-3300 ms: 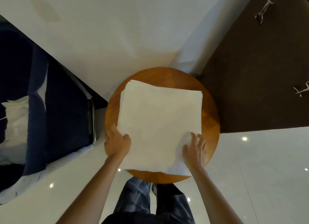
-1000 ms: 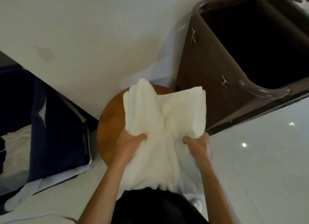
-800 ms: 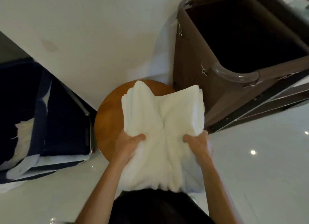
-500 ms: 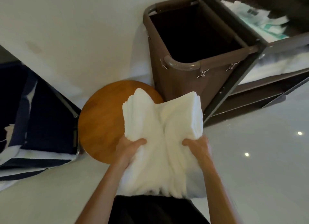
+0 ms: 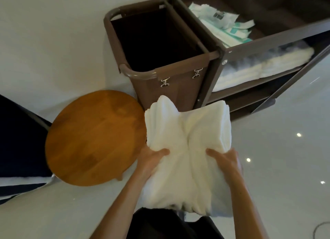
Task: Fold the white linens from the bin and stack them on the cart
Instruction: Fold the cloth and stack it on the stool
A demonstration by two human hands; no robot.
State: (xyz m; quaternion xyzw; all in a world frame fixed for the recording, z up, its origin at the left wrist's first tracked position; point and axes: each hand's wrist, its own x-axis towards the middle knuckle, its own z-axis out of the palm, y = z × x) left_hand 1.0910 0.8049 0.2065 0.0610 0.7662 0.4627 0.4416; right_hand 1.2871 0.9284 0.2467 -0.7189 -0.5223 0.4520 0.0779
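Observation:
A thick stack of folded white linens (image 5: 189,142) hangs in the air in front of me, sagging in the middle. My left hand (image 5: 151,160) grips its left side with the thumb on top. My right hand (image 5: 225,158) grips its right side the same way. The stack is off the round wooden stool (image 5: 92,138), which stands bare to the left. The brown cart (image 5: 267,35) is at the upper right, with folded white linens (image 5: 264,65) on its middle shelf.
A brown fabric hamper (image 5: 155,47) hangs on the cart's left end, open and dark inside. White and green packets (image 5: 225,22) lie on the cart's top shelf. A dark blue bin (image 5: 19,146) stands at the left. The floor is glossy white.
Both hands lifted the linen stack off the stool and carried it right. The view swung right, bringing the hamper and cart shelves into sight.

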